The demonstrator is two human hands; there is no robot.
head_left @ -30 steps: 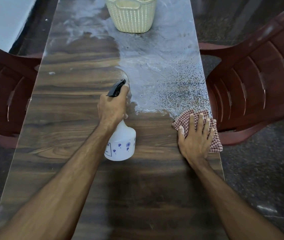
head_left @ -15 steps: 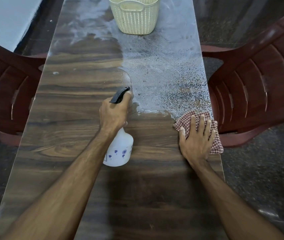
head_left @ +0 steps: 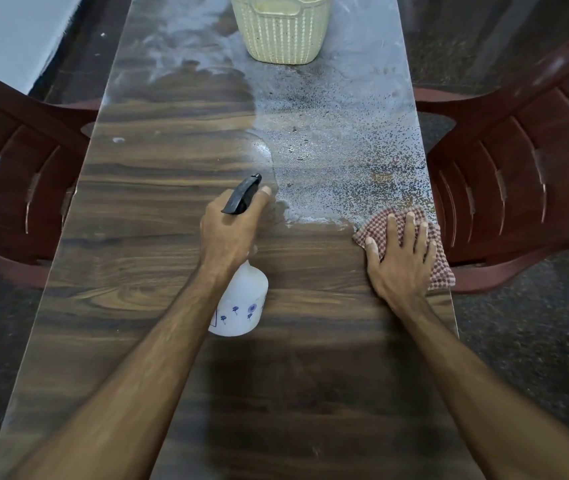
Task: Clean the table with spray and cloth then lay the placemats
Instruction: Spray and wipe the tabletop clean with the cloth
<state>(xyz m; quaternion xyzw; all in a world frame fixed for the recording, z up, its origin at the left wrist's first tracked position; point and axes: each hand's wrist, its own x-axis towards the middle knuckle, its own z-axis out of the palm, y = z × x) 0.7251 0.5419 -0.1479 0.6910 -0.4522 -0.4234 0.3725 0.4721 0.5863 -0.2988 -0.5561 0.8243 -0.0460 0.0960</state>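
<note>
Spraying stage: L hand [head_left: 231,230] wrapped round spray bottle [head_left: 241,306] neck, R hand [head_left: 401,261] flat, fingers spread, on cloth [head_left: 440,271].
Bottle over table [head_left: 158,209] centre, prob light, rigid plastic, maybe slick if wet; hold at neck. Cloth at R edge by wet patch [head_left: 338,154], soft, limp; press w/ palm, or bunch to lift.

Both bare forearms come up from the bottom corners of the frame, angling in toward the middle. Left hand [head_left: 229,230] sits center frame, fingers curled tight around the spray bottle [head_left: 241,303] neck, one fingertip poking out just right of the black nozzle. Right hand [head_left: 399,258] is right of center, palm down, fingers spread flat on the cloth [head_left: 440,271].
</note>
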